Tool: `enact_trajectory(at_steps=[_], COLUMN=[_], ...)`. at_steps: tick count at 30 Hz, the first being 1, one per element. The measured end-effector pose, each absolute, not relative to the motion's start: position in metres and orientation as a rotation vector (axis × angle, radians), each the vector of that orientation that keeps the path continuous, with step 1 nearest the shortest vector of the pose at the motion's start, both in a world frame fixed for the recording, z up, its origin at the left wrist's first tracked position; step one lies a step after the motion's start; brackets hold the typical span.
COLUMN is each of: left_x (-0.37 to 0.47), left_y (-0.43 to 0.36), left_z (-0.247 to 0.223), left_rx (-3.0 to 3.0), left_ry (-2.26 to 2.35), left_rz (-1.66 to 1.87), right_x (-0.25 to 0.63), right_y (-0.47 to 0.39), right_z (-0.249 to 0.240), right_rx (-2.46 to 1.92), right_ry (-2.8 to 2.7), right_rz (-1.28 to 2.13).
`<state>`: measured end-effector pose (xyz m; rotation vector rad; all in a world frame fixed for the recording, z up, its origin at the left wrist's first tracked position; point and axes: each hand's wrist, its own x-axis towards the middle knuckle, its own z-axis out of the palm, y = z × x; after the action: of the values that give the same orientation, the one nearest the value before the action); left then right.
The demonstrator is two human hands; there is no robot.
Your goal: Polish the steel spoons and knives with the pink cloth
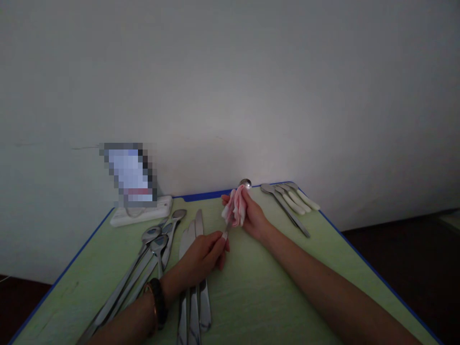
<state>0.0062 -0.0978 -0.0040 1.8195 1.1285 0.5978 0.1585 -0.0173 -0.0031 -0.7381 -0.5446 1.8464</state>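
A metal spoon [246,183] is held up over the table, its bowl pointing away toward the wall. My left hand [208,251] is closed around the lower end of its handle. Higher up, a pink and white cloth [235,207] is wrapped about the handle, and my right hand [254,215] grips the cloth just below the bowl. Beneath my left hand and wrist lie several table knives [199,230]. Left of them is a pile of metal spoons [151,234], partly hidden by my left forearm.
On the green table [258,297] with a blue edge, more spoons [289,211] and white-handled cutlery [296,199] lie at the back right. A blurred phone [129,172] leans above a white power strip or box [143,213] at the back left. A wall [230,86] stands behind.
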Motion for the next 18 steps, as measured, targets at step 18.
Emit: enact_trajectory(at_steps=[18], left_x=[0.0057], left_y=[-0.1018], left_z=[0.0055], left_rx=[2.019], left_ry=[1.134], left_rz=[0.382], right_x=[0.1582], right_y=[-0.0183], right_z=[-0.0079], right_rx=[-0.842], right_ry=[-0.663], right_rz=[1.795])
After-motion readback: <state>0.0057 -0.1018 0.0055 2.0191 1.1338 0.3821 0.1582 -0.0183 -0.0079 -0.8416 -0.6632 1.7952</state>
